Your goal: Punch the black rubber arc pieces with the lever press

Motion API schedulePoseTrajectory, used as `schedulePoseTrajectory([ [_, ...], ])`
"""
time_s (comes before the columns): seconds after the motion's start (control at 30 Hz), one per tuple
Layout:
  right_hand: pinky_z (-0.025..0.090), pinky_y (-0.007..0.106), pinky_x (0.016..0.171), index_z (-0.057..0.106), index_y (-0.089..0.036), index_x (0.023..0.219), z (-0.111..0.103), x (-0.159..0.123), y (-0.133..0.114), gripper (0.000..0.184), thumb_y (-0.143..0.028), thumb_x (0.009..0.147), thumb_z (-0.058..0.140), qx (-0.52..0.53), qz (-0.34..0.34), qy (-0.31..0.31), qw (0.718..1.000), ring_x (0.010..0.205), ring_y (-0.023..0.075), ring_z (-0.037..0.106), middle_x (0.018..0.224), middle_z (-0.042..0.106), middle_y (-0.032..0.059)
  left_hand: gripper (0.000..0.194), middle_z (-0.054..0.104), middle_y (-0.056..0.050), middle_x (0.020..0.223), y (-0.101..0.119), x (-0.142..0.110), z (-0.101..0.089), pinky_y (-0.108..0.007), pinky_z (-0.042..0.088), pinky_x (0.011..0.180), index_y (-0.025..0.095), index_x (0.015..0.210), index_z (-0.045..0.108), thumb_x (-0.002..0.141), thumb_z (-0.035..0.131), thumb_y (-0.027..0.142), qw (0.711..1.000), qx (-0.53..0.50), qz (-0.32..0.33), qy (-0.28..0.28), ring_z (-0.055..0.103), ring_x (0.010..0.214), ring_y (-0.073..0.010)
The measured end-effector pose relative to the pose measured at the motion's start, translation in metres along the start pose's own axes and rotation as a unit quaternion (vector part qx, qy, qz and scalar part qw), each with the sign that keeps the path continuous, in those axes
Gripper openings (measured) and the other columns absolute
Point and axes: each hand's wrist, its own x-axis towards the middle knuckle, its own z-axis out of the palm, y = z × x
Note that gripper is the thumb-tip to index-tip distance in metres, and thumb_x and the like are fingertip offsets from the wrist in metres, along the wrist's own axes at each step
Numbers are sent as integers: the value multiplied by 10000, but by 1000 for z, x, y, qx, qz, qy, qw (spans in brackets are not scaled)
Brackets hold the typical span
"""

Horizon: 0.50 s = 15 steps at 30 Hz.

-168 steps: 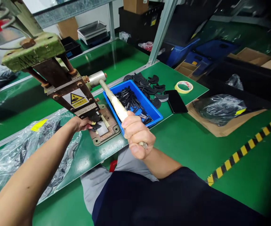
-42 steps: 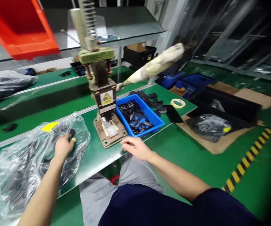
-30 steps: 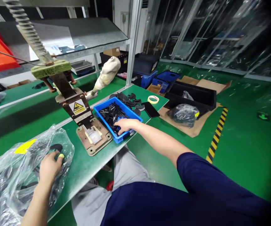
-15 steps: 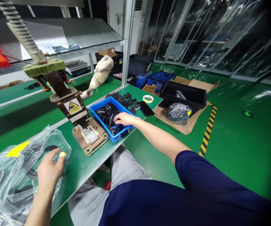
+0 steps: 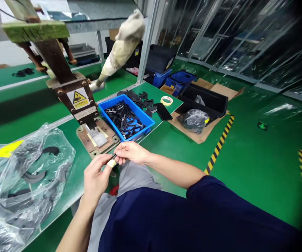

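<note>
In front of the hand press [image 5: 81, 105], at the table's edge, my two hands meet around a small black part [image 5: 114, 156]. My right hand [image 5: 131, 152] pinches it from the right. My left hand [image 5: 98, 172], with yellow tape on the thumb, is closed on its other side; the fingers cover most of the part. Just beyond my right hand stands a blue tray [image 5: 151, 123] of small black plastic parts [image 5: 122, 117]. The press has a metal base plate [image 5: 111, 138] with a pale fixture [image 5: 97, 136] on it.
A clear plastic bag [image 5: 59, 147] of dark curved pieces lies at the left. Behind the tray are loose curved pieces [image 5: 140, 99], a tape roll [image 5: 166, 100] and a black phone [image 5: 163, 112]. The press's wrapped lever [image 5: 122, 45] juts out. Boxes [image 5: 206, 101] stand on the floor.
My right hand has come out of the blue tray with a small black part. My left hand has left the plastic bag and moved right to meet it. The view has shifted slightly.
</note>
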Motion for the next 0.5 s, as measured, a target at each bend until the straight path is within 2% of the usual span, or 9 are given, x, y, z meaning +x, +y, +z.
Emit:
schedulePoseTrajectory([
  [0.17, 546, 275, 639, 641, -152, 978, 9, -9, 17, 514, -631, 792, 663, 0, -22, 0, 1000, 657, 123, 655, 786, 720, 45, 94, 743, -50, 946, -13, -21, 2, -285, 583, 783, 196, 953, 739, 882, 679, 209, 999, -3, 1, 43, 711, 866, -160],
  [0.37, 482, 279, 736, 709, -179, 968, 12, -25, 34, 257, -388, 819, 722, -90, -85, 38, 992, 755, 124, 610, 869, 718, 32, 102, 754, -53, 975, -21, -45, 9, -298, 589, 820, 188, 928, 721, 857, 688, 122, 998, -13, 13, 59, 724, 897, -163],
  [0.5, 468, 293, 744, 717, -194, 945, 14, -29, 39, 208, -371, 836, 707, -111, -98, 37, 988, 764, 141, 609, 877, 714, 41, 113, 757, -48, 976, -24, -53, 13, -306, 593, 818, 186, 924, 715, 850, 690, 105, 998, -5, 14, 66, 727, 885, -162],
])
